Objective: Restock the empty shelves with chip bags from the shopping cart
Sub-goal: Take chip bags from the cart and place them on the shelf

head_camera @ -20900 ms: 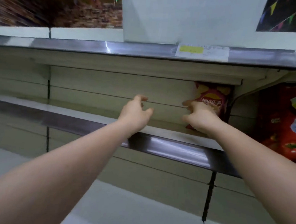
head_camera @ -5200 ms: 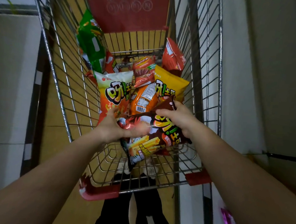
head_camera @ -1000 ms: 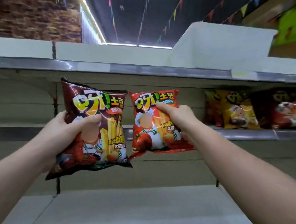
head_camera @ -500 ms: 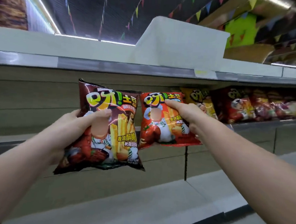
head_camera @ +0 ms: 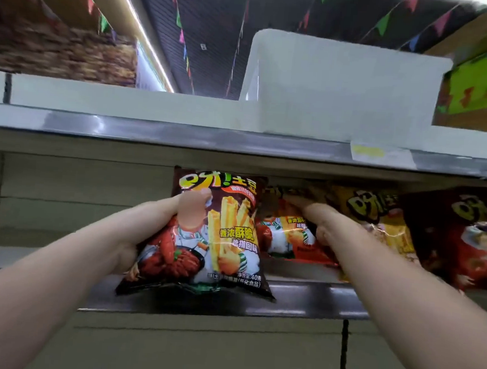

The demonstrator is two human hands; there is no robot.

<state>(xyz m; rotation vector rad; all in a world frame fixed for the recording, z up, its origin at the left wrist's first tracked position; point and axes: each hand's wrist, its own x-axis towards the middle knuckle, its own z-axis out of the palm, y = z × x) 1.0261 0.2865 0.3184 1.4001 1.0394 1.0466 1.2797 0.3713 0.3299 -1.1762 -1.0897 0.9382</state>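
Our left hand [head_camera: 149,229] grips the glossy, crinkled dark brown chip bag [head_camera: 204,236] by its left edge, thumb pressed over the front, holding it upright before the metal lip of the shelf [head_camera: 300,303]. Our right hand [head_camera: 317,221] curls over the top of the shiny red chip bag [head_camera: 287,239], which now sits on the shelf board just beside the yellow bag [head_camera: 389,223] and the dark red bag [head_camera: 469,240]. Half a second ago both bags hung in the air in front of the shelf; the red one has since gone in. The brown bag reads 土豆, 香浓酥脆 and 40克, with printed fries. A blurred yellow price tag [head_camera: 382,155] marks the upper rail.
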